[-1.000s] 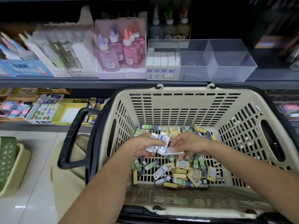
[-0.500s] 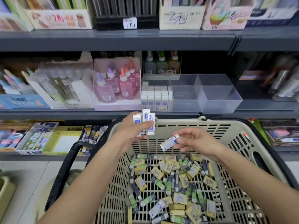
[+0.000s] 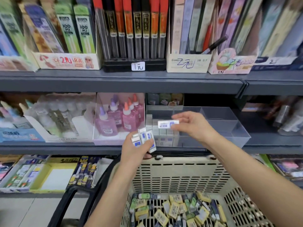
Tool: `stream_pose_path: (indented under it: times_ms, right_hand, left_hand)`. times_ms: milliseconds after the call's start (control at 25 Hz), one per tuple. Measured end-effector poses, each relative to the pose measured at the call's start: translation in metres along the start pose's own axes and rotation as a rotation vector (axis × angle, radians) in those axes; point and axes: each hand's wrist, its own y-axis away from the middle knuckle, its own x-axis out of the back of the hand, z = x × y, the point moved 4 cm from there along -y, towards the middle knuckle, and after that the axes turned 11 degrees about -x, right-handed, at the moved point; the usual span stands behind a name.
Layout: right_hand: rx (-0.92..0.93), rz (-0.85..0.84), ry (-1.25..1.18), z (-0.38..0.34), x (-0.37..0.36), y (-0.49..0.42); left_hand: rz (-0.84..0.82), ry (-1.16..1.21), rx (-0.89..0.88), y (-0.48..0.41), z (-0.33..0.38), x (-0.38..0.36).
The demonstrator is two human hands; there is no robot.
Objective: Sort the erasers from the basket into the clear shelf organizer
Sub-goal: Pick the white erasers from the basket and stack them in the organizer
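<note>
Over the left compartment of the clear plastic shelf organizer (image 3: 229, 126), the right hand (image 3: 191, 125) pinches one white eraser with a blue label (image 3: 168, 124) between thumb and fingertips, held flat and lengthwise. Just beside it, nearer and to the left, the left hand (image 3: 137, 149) is closed around a small fan of white blue-labelled erasers (image 3: 144, 139), three or so (blur hides the count). Standing white erasers (image 3: 161, 131) already fill rows in that left compartment; the two compartments to the right look bare. Below, the cream slotted plastic basket (image 3: 180, 174) holds many yellow, green and dark erasers (image 3: 177, 208).

To do this step well, I judge the single eraser should be turned upright, label facing near, and lowered into the open gap beside the standing rows without knocking them. The left hand should keep its bundle close, feeding one at a time.
</note>
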Motion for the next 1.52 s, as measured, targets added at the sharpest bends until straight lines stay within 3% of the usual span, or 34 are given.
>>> stream_pose_path:
  times_ms: [160,240,360,600,680,960,1040,1120,1200,1360,1520]
  right_hand:
    - [0.094,0.253,0.418,-0.032,-0.006,-0.057]
    - [0.166,0.265,0.691,-0.039,-0.022,-0.08]
    - [0.235,0.218,0.792,-0.037,-0.043,-0.105]
    - [0.119,-0.107,0.607,-0.018,-0.067,-0.124]
    - [0.091,-0.142,0.612,-0.013,-0.068,-0.126]
    - [0.029,-0.134,0.722,-0.016,-0.068,-0.119]
    - [0.1,0.014,0.787,-0.025,-0.063,-0.109]
    - [0.178,0.138,0.702,-0.033,-0.059,-0.089]
    - [0.2,0.023,0.534,-0.034,-0.065,-0.064]
    - [0.184,-0.277,0.456,-0.024,-0.082,-0.029]
    - [0.108,-0.348,0.392,-0.02,-0.083,-0.018]
  left_hand:
    - [0.16,-0.116,-0.149,-0.009,0.005,0.011]
    - [0.189,-0.128,-0.143,-0.013,0.002,0.016]
    - [0.191,-0.121,-0.097,-0.019,-0.005,0.018]
    - [0.143,-0.133,-0.092,-0.021,-0.01,0.014]
    - [0.133,-0.134,-0.096,-0.022,-0.01,0.014]
    - [0.103,-0.145,-0.089,-0.022,-0.009,0.013]
    - [0.101,-0.141,-0.081,-0.022,-0.009,0.013]
    - [0.105,-0.132,-0.07,-0.022,-0.008,0.014]
    - [0.098,-0.121,-0.054,-0.022,-0.006,0.014]
    - [0.06,-0.044,-0.056,-0.022,-0.002,0.016]
    - [0.099,0.08,-0.04,-0.023,-0.002,0.02]
